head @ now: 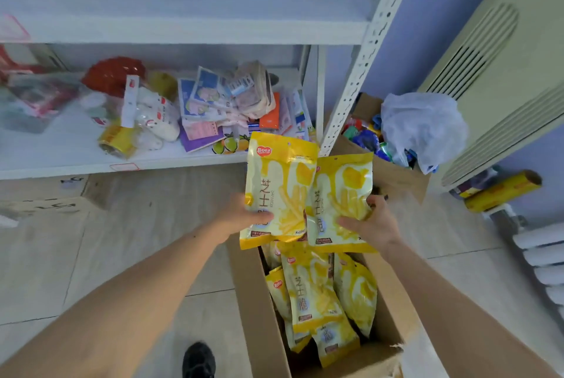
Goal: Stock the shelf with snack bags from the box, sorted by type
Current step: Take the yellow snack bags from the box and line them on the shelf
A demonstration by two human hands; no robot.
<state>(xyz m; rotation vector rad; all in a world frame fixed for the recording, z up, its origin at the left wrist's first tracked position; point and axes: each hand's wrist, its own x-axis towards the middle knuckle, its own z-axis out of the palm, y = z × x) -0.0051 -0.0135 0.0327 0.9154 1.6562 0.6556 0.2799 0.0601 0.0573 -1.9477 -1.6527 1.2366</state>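
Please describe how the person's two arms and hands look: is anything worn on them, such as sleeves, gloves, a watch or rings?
Both forearms are bare up to the frame edge; no sleeves show. The left hand and right hand wear no gloves. No watch, bracelet or ring is visible on either wrist or the fingers. No markings can be made out.

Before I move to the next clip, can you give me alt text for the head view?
A person holds two yellow snack bags, one in the left hand and one in the right hand, above an open box of the same bags. Beyond is a white shelf with mixed packets, and a second box stands to its right.
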